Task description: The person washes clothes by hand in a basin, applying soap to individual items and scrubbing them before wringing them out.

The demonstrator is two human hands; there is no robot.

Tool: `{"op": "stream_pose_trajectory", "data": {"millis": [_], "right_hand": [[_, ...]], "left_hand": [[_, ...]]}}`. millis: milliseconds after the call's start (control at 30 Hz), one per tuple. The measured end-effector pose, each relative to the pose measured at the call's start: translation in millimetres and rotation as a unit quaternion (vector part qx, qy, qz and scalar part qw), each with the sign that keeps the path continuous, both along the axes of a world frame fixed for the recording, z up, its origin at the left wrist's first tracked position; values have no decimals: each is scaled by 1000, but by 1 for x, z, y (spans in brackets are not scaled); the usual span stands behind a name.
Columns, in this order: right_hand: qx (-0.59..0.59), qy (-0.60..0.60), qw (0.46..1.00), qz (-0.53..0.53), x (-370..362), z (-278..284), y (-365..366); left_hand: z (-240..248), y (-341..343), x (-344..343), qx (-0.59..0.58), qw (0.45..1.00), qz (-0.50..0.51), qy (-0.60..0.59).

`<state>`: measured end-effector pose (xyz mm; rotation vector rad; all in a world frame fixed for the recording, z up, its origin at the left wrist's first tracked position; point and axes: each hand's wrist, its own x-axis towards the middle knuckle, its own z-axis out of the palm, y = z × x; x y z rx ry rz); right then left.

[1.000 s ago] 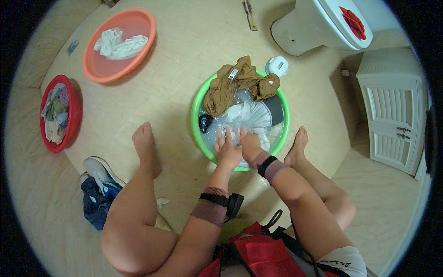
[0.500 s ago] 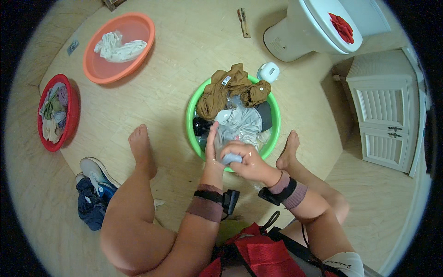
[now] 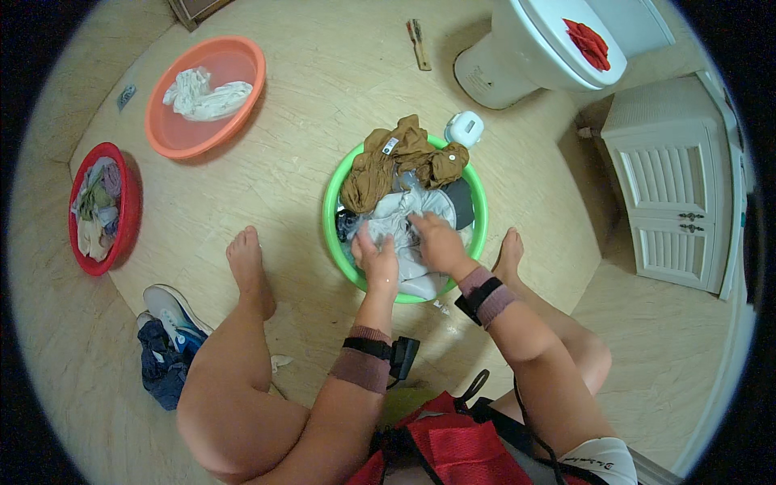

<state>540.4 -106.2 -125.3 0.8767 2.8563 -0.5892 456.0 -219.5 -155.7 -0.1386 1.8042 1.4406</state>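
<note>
A green basin (image 3: 480,239) stands on the floor between my feet, holding wet laundry. Both my hands are over its near half. My left hand (image 3: 377,260) is above the pale grey garment (image 3: 392,209), fingers apart and slightly blurred. Beside it on the right, my right hand (image 3: 440,244) has its fingers spread, with the tips at the same garment. Nothing can be seen gripped in either hand. A brown garment (image 3: 368,182) is heaped at the basin's far side, partly over the rim. Dark grey cloth (image 3: 461,202) lies along the right inside.
An orange basin (image 3: 257,85) with white cloth and a red basin (image 3: 131,206) of clothes stand left. A shoe (image 3: 166,303) and dark blue cloth (image 3: 160,376) lie near my left leg. Beyond are a white round-ended container (image 3: 464,128), brush (image 3: 419,46), toilet (image 3: 497,69) and cabinet (image 3: 675,186).
My hands have come apart and moved down to the garment. The small pale blue piece that my right hand held is no longer visible. The view has shifted slightly.
</note>
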Motion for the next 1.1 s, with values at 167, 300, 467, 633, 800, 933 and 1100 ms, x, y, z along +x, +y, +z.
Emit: {"op": "stream_pose_trajectory", "data": {"millis": [167, 300, 467, 633, 800, 933, 1100], "right_hand": [[45, -205, 974, 90, -6, -42, -44], [-61, -306, 944, 105, -22, -71, -17], [-278, -3, 955, -102, -44, -8, 4], [-383, 233, 894, 5, -30, 56, -45], [-267, 226, 937, -28, -40, 69, -59], [-65, 351, 929, -98, -22, 34, -15], [-450, 84, 816, -353, 33, 38, 7]], "left_hand": [[-19, -14, -1, -129, 978, -163, 16], [-36, -18, -7, -111, 982, -155, -9], [-25, -7, -13, 88, 961, 113, -237], [-1, -15, -28, 277, 832, 160, -453], [-28, -13, -18, 349, 926, 1, -142], [38, 4, -8, 267, 870, 99, -402], [87, -5, -26, 383, 806, 1, -451]]}}
